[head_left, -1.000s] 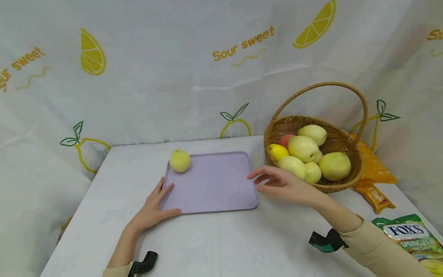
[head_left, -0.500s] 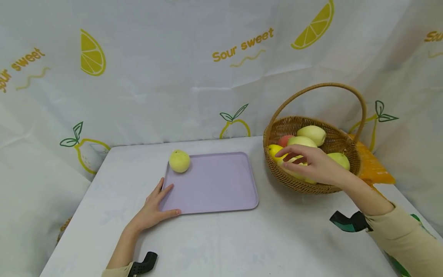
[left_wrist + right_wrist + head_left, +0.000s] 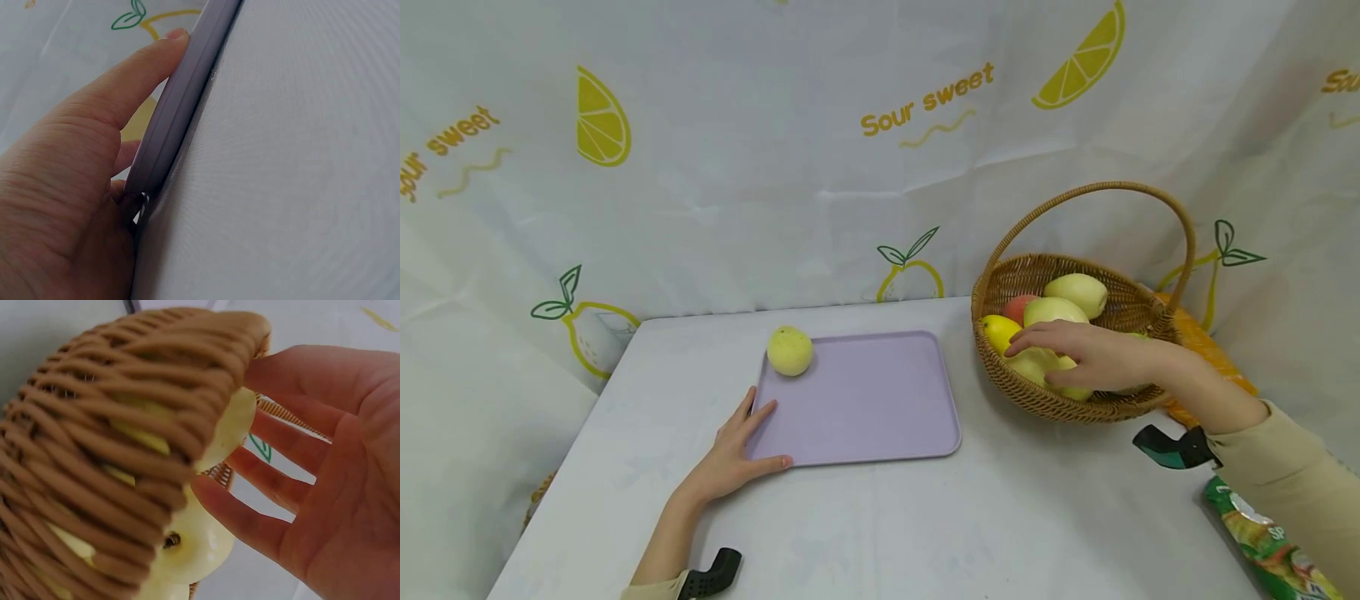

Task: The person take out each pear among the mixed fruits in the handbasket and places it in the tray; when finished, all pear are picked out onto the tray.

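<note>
My left hand (image 3: 730, 454) rests at the near left corner of a lilac rectangular tray (image 3: 872, 400), fingers spread over its left side. In the left wrist view, its thumb (image 3: 147, 65) touches the tray's rim. A round yellow-green fruit (image 3: 790, 351) sits in the tray's far left corner. My right hand (image 3: 1093, 354) is over the fruit in a wicker basket (image 3: 1037, 398), fingers loosely bent. The right wrist view shows those fingers near pale yellow-green fruit (image 3: 194, 540) beside the basket's woven rim (image 3: 215, 369); whether they touch it, I cannot tell.
A lemon (image 3: 999, 332), a red fruit (image 3: 1017, 307) and several pale fruits fill the basket, whose tall handle (image 3: 1120, 185) arches above. Orange packaging (image 3: 1206, 337) lies behind it. A green snack bag (image 3: 1262, 537) lies at the right, partly under my sleeve. A printed cloth hangs behind the table.
My right hand has moved right from the tray's right edge to over the basket, then slightly lower among the fruit. My left hand, the tray and its fruit have stayed put.
</note>
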`<state>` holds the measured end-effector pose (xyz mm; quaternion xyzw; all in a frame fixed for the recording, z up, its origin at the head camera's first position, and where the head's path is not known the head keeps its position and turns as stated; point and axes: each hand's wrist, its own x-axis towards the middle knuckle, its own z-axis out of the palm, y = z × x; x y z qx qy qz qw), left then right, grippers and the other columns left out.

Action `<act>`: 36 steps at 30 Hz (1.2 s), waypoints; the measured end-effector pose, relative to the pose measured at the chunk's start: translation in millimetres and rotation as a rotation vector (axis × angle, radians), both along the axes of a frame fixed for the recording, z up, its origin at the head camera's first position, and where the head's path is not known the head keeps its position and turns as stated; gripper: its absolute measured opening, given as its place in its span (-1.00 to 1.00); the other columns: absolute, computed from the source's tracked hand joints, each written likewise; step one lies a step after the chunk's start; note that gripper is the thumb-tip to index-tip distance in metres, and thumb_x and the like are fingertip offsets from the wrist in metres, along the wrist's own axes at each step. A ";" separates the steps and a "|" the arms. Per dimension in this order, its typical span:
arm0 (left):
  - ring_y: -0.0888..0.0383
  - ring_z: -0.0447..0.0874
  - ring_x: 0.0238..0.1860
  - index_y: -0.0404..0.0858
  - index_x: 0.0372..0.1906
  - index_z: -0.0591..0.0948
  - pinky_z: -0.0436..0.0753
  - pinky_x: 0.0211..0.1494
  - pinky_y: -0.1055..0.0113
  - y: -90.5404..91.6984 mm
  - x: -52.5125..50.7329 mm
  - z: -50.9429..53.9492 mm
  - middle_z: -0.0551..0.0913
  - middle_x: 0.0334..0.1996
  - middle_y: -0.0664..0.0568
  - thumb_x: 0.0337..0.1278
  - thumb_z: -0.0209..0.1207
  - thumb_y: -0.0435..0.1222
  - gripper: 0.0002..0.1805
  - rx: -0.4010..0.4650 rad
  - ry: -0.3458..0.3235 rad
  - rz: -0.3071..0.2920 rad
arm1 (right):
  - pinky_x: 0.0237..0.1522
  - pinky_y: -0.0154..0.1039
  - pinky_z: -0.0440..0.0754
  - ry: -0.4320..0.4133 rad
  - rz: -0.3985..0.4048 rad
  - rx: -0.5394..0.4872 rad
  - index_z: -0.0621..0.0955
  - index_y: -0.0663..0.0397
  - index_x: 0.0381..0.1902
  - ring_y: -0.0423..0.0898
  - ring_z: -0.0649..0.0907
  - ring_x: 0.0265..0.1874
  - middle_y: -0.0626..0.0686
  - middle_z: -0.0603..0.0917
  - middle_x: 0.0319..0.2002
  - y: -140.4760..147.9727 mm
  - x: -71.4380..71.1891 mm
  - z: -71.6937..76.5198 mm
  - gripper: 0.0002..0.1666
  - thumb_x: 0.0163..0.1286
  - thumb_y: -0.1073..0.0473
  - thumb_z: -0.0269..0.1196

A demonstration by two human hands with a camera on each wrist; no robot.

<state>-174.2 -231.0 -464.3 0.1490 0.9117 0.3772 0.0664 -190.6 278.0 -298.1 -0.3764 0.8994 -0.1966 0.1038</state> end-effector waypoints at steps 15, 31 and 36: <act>-0.39 -0.30 0.47 -0.21 0.50 0.21 -0.12 0.27 -0.47 -0.1 0.7 -0.9 -0.24 0.56 -0.17 -0.04 0.41 0.07 0.03 0.001 0.002 0.001 | 0.22 0.20 0.33 -0.143 0.096 0.271 0.37 0.01 0.38 0.20 0.21 0.37 0.04 0.30 0.41 0.4 -22.3 -1.9 0.00 -0.13 0.58 0.17; -0.39 -0.30 0.47 -0.19 0.50 0.22 -0.13 0.26 -0.48 -1.0 -0.4 -2.0 -0.24 0.56 -0.14 -0.04 0.41 0.07 0.02 0.006 0.009 -0.006 | 0.12 0.02 0.48 -0.039 0.067 0.272 0.41 -0.15 0.33 0.03 0.34 0.30 -0.06 0.33 0.31 0.3 -16.7 1.2 -0.01 -0.14 0.54 0.23; -0.40 -0.31 0.47 -0.18 0.50 0.23 -0.12 0.26 -0.48 -1.3 -0.5 -2.2 -0.25 0.56 -0.12 -0.05 0.41 0.07 0.02 0.009 0.002 -0.002 | 0.01 -0.12 0.47 -0.062 0.037 0.206 0.37 -0.38 0.34 -0.06 0.27 0.27 -0.15 0.29 0.30 5.7 -16.8 7.9 0.01 -0.10 0.43 0.31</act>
